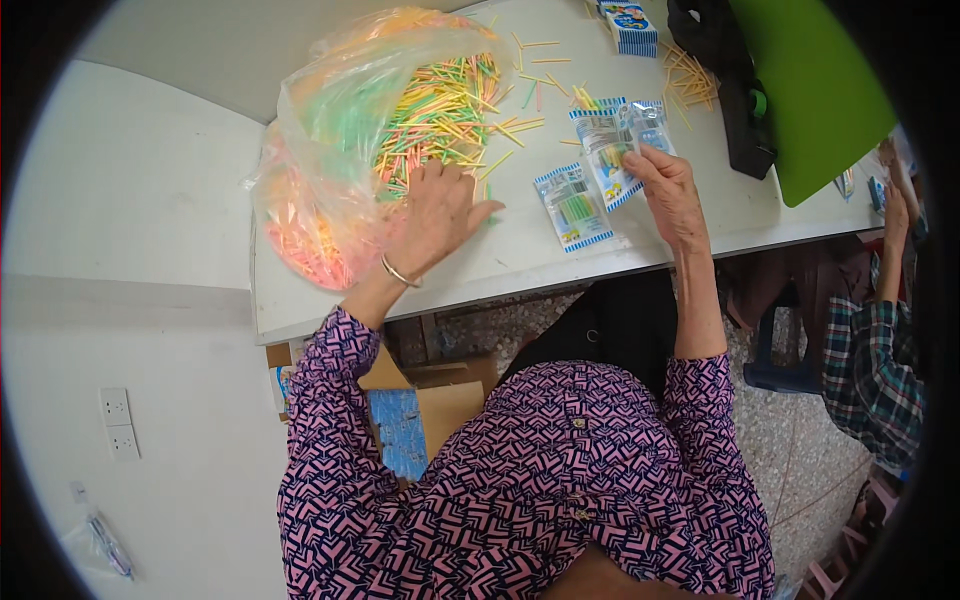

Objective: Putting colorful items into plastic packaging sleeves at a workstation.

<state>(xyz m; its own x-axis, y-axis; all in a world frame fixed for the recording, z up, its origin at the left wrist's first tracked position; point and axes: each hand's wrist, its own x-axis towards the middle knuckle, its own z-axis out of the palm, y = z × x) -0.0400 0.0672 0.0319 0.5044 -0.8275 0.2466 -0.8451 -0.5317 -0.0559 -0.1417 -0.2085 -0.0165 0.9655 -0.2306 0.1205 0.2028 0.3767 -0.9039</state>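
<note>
The left hand (pixel 437 215) is lying flat on loose coloured sticks (pixel 440 105) while the right hand (pixel 668 195) is pinching one small clear packet (pixel 612 158); another filled packet (pixel 572 207) is lying on the white surface (pixel 520 255), many sticks left.

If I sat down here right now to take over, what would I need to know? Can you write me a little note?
Left hand: flat, fingers spread, on the pile of thin coloured plastic sticks spilling from the big clear plastic bag.
Right hand: grip on a small clear blue-edged packet, sticks partly visible inside.
One filled packet lies on the white table between the hands.
Loose sticks lie further back, near a small blue and white box.
Left: most sticks remain loose.
</note>
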